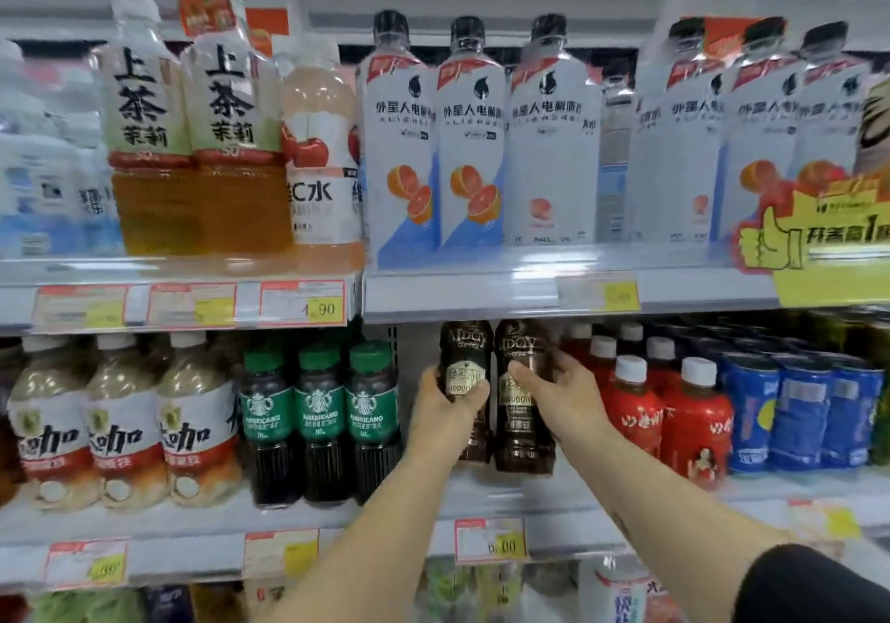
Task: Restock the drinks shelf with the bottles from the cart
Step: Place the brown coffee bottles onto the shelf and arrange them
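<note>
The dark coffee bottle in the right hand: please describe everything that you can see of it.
The dark coffee bottle looks like brown plastic, with pale lettering near the shoulder and a dark label with gold print. It is upright at the front of the middle shelf, resting on it or just above it. Its cap is hidden behind the price rail above. The right hand holds it round the middle, thumb across the front. A twin bottle stands close on its left.

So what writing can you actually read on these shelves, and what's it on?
"上茶 茉莉": amber tea bottles.
"外星人电解质水": white bottles.
"AMERICANO": green-capped bottles.
"4.90": upper price tag.
Labels on the dark bottles and other tags: too blurred.
</note>
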`<state>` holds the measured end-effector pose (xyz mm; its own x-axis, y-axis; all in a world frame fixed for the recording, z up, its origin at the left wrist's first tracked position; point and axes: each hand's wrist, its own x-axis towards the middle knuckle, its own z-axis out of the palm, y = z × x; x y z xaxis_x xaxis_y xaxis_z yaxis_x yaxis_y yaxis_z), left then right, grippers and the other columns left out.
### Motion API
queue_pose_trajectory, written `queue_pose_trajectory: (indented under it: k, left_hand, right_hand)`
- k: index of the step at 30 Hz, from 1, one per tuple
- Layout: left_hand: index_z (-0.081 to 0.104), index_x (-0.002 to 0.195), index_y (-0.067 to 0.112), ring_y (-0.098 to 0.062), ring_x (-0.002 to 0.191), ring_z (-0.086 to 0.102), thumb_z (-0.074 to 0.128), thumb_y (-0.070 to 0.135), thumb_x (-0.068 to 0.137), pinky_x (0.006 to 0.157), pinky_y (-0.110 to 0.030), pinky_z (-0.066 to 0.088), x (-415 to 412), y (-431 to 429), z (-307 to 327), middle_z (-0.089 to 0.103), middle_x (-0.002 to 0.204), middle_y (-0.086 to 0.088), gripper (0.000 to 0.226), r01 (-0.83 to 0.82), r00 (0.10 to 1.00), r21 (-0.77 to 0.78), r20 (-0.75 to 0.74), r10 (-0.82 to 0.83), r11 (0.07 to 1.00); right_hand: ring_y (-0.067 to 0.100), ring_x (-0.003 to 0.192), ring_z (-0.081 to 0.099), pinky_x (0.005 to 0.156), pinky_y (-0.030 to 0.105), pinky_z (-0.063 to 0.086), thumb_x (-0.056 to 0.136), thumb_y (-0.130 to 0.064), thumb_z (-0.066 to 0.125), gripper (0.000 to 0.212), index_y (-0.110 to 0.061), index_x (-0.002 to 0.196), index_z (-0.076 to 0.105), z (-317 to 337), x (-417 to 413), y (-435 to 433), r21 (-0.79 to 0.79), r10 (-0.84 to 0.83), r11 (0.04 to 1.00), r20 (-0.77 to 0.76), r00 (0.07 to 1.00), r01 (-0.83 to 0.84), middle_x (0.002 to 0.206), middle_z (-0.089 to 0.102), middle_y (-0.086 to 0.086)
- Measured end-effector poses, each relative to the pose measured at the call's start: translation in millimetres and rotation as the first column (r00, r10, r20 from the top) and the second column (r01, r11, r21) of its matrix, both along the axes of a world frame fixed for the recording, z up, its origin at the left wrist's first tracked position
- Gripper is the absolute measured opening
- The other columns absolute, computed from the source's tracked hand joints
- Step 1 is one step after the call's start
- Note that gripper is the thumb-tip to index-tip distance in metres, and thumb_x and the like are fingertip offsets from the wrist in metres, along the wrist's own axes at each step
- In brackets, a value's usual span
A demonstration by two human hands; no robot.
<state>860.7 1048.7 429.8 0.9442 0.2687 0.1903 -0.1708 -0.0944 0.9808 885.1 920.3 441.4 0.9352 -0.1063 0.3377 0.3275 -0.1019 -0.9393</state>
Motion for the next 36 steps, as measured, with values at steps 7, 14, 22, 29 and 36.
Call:
queue_pose_trajectory:
  k: [7,14,22,29,36]
  left_hand:
    - [0.031,0.139,0.024,-0.002,0.091,0.056,0.065,0.013,0.086,0.082,-0.027,0.047,31,-4,-30,0.057,0.108,0.008,0.064,-0.002,0.996,-0.042,0.088,0.005,0.999]
    - [0.023,0.141,0.028,0.006,0.090,0.050,0.063,0.012,0.087,0.085,-0.023,0.040,46,-4,-39,0.050,0.105,0.018,0.070,-0.026,0.995,-0.003,0.097,0.026,1.000]
    - [0.021,0.142,0.032,-0.014,0.098,0.059,0.063,0.010,0.086,0.077,-0.029,0.050,43,9,-43,0.059,0.116,0.004,0.074,0.012,1.000,0.111,0.013,-0.014,0.994]
    - [0.030,0.141,0.023,-0.018,0.111,0.045,0.065,0.019,0.085,0.094,-0.029,0.036,33,9,-37,0.039,0.132,-0.001,0.065,-0.103,0.994,0.253,-0.005,0.108,0.962]
    - [0.034,0.138,0.024,-0.026,0.116,0.051,0.069,0.018,0.082,0.098,-0.048,0.045,60,7,-43,0.049,0.129,-0.004,0.067,-0.163,0.985,0.100,-0.034,0.167,0.982]
  right_hand:
    - [0.012,0.109,0.056,0.100,0.033,0.044,0.080,-0.007,0.070,0.054,-0.016,0.127,0.045,-19,29,8,0.002,-0.031,1.000,0.148,0.989,0.031,0.115,0.060,-0.002]
    - [0.012,0.124,0.048,0.108,0.041,0.038,0.079,-0.018,0.071,0.060,-0.027,0.129,0.039,-40,54,3,-0.071,0.002,0.997,0.215,0.977,0.014,0.128,0.053,-0.003]
    - [0.009,0.110,0.051,0.090,0.021,0.039,0.074,-0.007,0.075,0.072,-0.012,0.134,0.036,-49,56,-6,-0.418,0.076,0.905,-0.027,0.997,-0.081,0.117,0.055,-0.003]
    - [0.024,0.115,0.054,0.090,0.026,0.041,0.077,-0.012,0.074,0.053,-0.007,0.124,0.048,-45,65,-6,-0.538,-0.028,0.842,-0.122,0.992,-0.043,0.122,0.058,0.008]
    - [0.033,0.116,0.053,0.091,0.034,0.042,0.085,-0.010,0.064,0.043,-0.003,0.124,0.047,-49,90,5,-0.563,-0.129,0.823,-0.059,0.990,0.074,0.124,0.058,0.017]
